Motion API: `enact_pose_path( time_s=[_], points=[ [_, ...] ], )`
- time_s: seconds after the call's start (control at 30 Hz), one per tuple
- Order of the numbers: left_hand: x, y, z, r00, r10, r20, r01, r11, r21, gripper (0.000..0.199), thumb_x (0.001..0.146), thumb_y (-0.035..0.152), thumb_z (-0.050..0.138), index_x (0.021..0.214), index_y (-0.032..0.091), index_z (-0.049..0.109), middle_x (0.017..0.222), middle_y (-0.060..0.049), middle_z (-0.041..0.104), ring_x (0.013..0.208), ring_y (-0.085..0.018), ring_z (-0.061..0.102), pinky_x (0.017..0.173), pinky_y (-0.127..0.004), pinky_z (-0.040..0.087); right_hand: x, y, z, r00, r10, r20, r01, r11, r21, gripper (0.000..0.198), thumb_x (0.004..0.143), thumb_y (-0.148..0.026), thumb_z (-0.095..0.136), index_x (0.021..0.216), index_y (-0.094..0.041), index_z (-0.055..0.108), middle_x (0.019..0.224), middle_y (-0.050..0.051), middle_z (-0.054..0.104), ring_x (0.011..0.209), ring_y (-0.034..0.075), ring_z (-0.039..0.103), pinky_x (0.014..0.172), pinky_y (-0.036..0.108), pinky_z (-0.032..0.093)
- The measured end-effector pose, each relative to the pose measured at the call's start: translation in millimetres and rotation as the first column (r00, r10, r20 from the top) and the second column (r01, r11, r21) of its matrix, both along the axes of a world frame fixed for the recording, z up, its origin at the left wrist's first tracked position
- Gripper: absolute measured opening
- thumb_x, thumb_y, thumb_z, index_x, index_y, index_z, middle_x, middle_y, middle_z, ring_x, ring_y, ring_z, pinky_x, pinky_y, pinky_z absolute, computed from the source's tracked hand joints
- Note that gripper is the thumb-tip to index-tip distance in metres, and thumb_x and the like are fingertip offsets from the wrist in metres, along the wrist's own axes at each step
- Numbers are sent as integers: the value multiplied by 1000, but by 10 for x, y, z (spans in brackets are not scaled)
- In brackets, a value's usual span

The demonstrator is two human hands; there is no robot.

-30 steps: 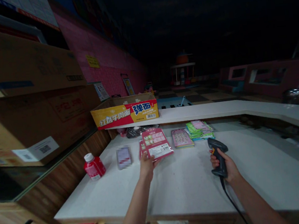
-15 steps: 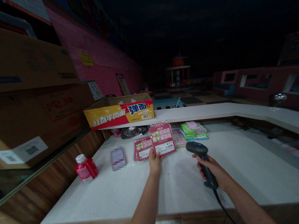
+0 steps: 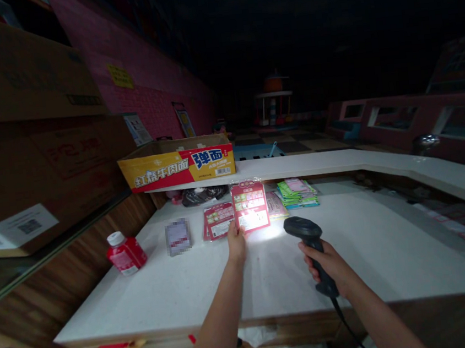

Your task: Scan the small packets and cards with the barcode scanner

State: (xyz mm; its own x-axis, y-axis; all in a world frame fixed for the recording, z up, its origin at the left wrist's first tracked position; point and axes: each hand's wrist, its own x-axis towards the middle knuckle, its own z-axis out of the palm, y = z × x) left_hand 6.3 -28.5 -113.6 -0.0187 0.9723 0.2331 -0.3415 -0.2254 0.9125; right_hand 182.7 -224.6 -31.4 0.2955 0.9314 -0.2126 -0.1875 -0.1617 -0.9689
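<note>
The packet [image 3: 250, 202] is raised in your left hand [image 3: 237, 245], its printed face toward you, over the middle of the bench [image 3: 277, 280]. The bench spreads wide and white before you, with a raised shelf [image 3: 318, 162] along its far side. Two big cartons [image 3: 29, 178] are stacked at the left, and a yellow-and-red box [image 3: 182, 165] sits at the shelf's left end.

Both your forearms reach forward from the near edge, well apart at the elbows: the left runs almost straight ahead, leaning slightly right, while the right slants inward. Your right hand [image 3: 328, 261] is wrapped round the handle of the black scanner [image 3: 305, 228], whose head faces left toward the packet; a white glow lights the packet's lower half and the bench just beside it. Your left hand is closed on the packet's lower left corner, thumb in front, the fingers behind it hidden. You cannot tell here whether the packet touches the bench. A red bottle [image 3: 127, 254] stands toward the left, and more red packets [image 3: 218, 220] lie just left of the raised one.
</note>
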Motion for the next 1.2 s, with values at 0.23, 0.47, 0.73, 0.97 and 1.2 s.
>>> enact_pose_path(
  time_s=[0.23, 0.47, 0.73, 0.97, 1.2],
  points=[
    [-2, 7, -30, 996, -28, 84, 31, 999, -37, 36, 70, 26, 68, 104, 18, 59, 105, -8, 67, 94, -20, 64, 82, -34, 55, 33, 2, 50, 1000, 24, 4, -24, 1000, -18, 44, 63, -53, 78, 75, -22, 49, 47, -8, 51, 35, 8, 43, 31, 20, 34],
    [5, -8, 3, 995, -44, 88, 47, 998, -33, 34, 69, 26, 69, 102, 19, 60, 103, -6, 67, 91, -17, 65, 84, -34, 54, 86, 56, 6, 998, 57, -18, -58, 998, -31, 39, 69, -49, 76, 75, -22, 48, 49, -8, 53, 35, 8, 44, 32, 19, 35],
    [-12, -65, 55, 989, -71, 132, 78, 996, -51, 50, 66, 42, 79, 103, 19, 55, 110, -10, 67, 100, -25, 65, 84, -39, 55, 21, 182, -24, 999, 43, -34, -43, 999, -2, 38, 69, -48, 77, 74, -22, 49, 50, -7, 52, 35, 8, 43, 31, 18, 34],
    [-34, -74, 69, 994, -80, 78, 85, 994, -63, 52, 67, 47, 78, 105, 19, 55, 110, -10, 68, 102, -25, 66, 86, -40, 55, 75, 395, -51, 991, 59, -117, -58, 998, 13, 38, 70, -45, 79, 87, -20, 57, 53, -5, 57, 39, 10, 50, 34, 19, 37],
    [-33, -102, 104, 993, -84, 82, 90, 993, -75, 48, 65, 44, 80, 99, 19, 58, 105, -8, 70, 94, -23, 68, 81, -38, 57, 558, 526, -314, 822, 77, -564, -4, 992, 130, 36, 76, -45, 75, 98, -20, 59, 60, -6, 54, 44, 7, 47, 39, 17, 40]
  ],
)
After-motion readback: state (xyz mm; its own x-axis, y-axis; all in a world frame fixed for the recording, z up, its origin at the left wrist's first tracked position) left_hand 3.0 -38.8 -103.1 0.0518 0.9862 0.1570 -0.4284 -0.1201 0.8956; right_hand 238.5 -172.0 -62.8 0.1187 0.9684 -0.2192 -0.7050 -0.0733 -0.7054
